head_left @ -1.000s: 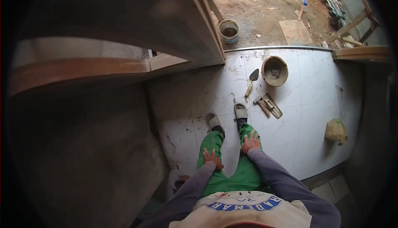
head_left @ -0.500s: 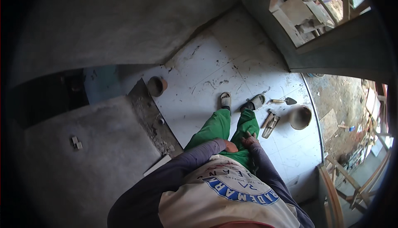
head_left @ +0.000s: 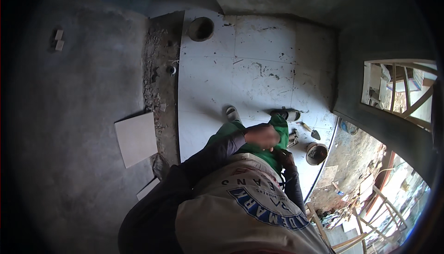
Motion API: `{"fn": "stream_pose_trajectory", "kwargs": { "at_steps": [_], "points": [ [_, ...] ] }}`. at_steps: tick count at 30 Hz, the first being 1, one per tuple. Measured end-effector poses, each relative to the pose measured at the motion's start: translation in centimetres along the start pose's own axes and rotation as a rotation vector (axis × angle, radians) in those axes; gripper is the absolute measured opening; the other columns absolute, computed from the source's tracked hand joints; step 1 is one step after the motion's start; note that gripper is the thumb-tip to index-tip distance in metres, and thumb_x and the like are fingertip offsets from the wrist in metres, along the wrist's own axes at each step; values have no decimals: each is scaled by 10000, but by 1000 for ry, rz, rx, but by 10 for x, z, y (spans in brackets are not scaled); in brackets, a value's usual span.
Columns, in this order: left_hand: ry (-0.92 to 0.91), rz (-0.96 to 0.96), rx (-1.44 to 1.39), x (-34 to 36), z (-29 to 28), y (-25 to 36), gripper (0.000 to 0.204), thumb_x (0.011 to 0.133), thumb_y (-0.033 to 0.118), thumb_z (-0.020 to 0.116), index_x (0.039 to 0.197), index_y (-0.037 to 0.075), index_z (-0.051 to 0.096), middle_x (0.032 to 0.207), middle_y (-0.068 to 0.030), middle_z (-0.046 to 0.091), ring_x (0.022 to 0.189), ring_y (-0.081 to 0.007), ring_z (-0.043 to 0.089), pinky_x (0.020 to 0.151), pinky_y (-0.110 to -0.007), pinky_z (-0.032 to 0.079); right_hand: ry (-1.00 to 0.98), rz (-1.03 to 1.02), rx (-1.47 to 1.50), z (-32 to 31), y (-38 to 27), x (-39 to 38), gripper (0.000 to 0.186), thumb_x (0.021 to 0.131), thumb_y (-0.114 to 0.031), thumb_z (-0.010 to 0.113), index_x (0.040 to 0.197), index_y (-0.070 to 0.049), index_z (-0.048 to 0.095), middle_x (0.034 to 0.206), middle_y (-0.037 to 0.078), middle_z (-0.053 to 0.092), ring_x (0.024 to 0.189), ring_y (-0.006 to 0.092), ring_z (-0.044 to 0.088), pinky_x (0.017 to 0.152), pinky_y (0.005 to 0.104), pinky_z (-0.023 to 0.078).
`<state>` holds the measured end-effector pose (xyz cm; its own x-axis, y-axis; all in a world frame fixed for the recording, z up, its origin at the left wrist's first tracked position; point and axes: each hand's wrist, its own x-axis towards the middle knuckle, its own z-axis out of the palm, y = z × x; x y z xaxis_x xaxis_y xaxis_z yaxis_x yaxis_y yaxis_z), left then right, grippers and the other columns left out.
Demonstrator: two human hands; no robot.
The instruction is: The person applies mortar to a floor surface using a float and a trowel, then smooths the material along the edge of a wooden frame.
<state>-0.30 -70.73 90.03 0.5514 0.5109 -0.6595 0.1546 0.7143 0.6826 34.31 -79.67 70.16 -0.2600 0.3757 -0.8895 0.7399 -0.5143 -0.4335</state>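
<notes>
My left hand [head_left: 262, 136] is over the front of my green trousers [head_left: 279, 123], near the waist. It is smeared by motion, so its fingers cannot be read. Low at my right hip, my right hand [head_left: 284, 157] sits in shadow beside the trousers, and whether it holds anything cannot be made out. On the white tiled floor to my right lie a trowel [head_left: 314, 134] with a pale handle and some hand tools [head_left: 292, 139] partly covered by my leg. Next to them stands a round bucket [head_left: 317, 154] with dark contents.
A second bucket [head_left: 200, 29] stands at the far left of the tiles. Along the left runs a rough strip of rubble [head_left: 157, 76] with a pipe end [head_left: 171, 70]. A square tile [head_left: 136, 139] leans there. Debris and timber [head_left: 377, 208] lie outside at right.
My view and body have turned left, so the leaning tile shows more fully. My left hand has come across toward my right hand, which has shifted toward my hip.
</notes>
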Motion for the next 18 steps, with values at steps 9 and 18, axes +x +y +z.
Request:
{"fn": "stream_pose_trajectory", "kwargs": {
  "at_steps": [9, 18],
  "points": [
    [848, 287, -267, -259, -107, -154, 410, 1125, 352, 615, 1286, -13, 711, 1042, -122, 792, 806, -126, 713, 714, -300, 589, 279, -1026, -956, -21, -170, 33, 173, 997, -147, 677, 1082, -91, 817, 974, 145, 815, 902, 312, 794, 755, 426, 633],
    [764, 350, -1288, -255, 0, -371, 759, 1117, 549, 609, 1667, 50, 452, 1616, -97, 578, 1442, -215, 563, 1231, -390, 438, 128, -471, -1027, 11, -248, 26, 207, 1006, -257, 679, 1004, -94, 806, 907, 120, 788, 815, 207, 762, 728, 382, 608]
  ]
}}
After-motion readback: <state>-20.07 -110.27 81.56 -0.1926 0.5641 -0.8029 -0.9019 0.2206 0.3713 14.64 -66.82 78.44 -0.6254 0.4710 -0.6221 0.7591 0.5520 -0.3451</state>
